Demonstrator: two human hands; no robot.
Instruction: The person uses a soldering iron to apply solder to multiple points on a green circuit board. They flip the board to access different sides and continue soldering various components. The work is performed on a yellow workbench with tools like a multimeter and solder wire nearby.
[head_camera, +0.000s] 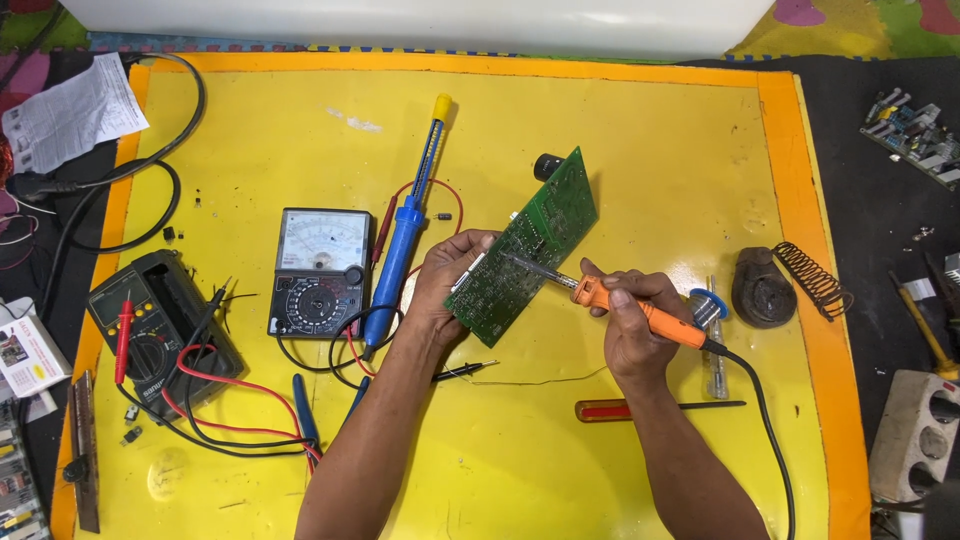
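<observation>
My left hand (440, 285) grips a green circuit board (528, 245) by its lower left edge and holds it tilted above the yellow mat (650, 150), solder side toward me. In my right hand (630, 320) is an orange-handled soldering iron (640, 312). Its metal tip touches the middle of the board. The iron's black cable (765, 420) runs off to the lower right. A blue desoldering pump (405, 230) with a yellow cap lies just left of my left hand.
An analog multimeter (320, 272) and a dark digital multimeter (150, 325) with red and black leads lie at the left. A red-handled screwdriver (620, 409), a solder spool (708, 305) and an iron stand with coil (785, 285) sit at the right. Another board (915, 130) lies far right.
</observation>
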